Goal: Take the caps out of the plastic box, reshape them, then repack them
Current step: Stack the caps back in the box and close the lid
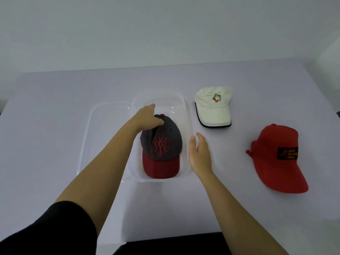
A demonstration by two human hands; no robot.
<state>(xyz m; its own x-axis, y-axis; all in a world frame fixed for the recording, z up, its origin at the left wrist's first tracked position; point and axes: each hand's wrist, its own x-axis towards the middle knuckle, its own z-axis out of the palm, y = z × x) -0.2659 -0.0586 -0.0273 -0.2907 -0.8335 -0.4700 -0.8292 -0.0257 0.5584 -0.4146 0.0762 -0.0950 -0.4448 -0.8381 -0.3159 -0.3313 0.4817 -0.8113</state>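
Left of centre a clear plastic lid [95, 137] lay flat. The left hand [147, 118] pinched the crown of the grey cap with a dark red brim [161, 144], sitting mid-frame in the clear plastic box [185, 111]. Guessing it was coming out or going back, can't tell. The right hand [199, 153] hovered open beside the box. Further right, a cream cap [213, 107] and red cap [276, 157] looked nicely rounded. Next move probably needs a steady grip on that dented crown.

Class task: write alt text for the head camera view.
A left hand grips a grey cap with a red brim inside a clear plastic box, the right hand open beside it. A white cap and a red cap lie on the table.
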